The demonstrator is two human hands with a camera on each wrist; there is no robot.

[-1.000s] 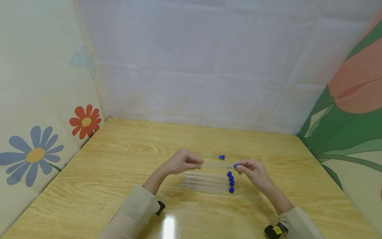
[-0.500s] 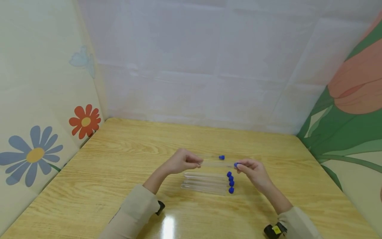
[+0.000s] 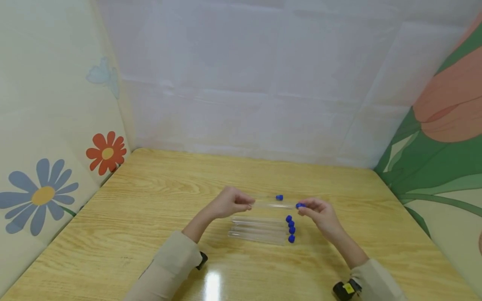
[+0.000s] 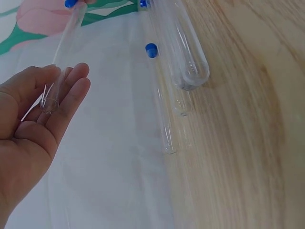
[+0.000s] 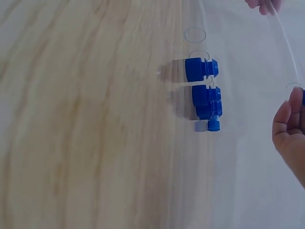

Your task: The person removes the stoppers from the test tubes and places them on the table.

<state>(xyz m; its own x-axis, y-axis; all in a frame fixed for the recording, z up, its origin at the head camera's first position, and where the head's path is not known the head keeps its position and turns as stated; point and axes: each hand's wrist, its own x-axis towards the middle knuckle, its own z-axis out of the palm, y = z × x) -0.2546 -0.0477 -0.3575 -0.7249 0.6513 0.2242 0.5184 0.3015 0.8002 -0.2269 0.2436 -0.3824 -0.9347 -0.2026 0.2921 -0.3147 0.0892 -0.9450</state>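
Observation:
A clear test tube (image 3: 276,205) lies nearly level between my hands in the head view. My left hand (image 3: 231,202) holds it near its round bottom, with the thumb and fingers around the glass (image 4: 50,102) in the left wrist view. At the tube's mouth, my right hand (image 3: 320,214) pinches a blue stopper (image 3: 300,205) between thumb and fingertips. In the right wrist view this stopper (image 5: 303,98) is mostly cut off by the frame edge, right at the tube's rim. Nearer my body, several clear test tubes (image 3: 257,238) lie side by side, with loose blue stoppers (image 3: 291,230) by their mouths.
Beyond the held tube lies another test tube (image 4: 164,114) with a blue stopper (image 3: 279,197) in its end. All rest on a wood-grain table (image 3: 180,175). A white sheet (image 3: 241,104) hangs behind; flower-print panels (image 3: 45,104) flank the table.
The held tube and stopper have risen very slightly in the head view, and a bright reflection now shows along the tube. The blue stopper's angle in the right fingers has shifted a little.

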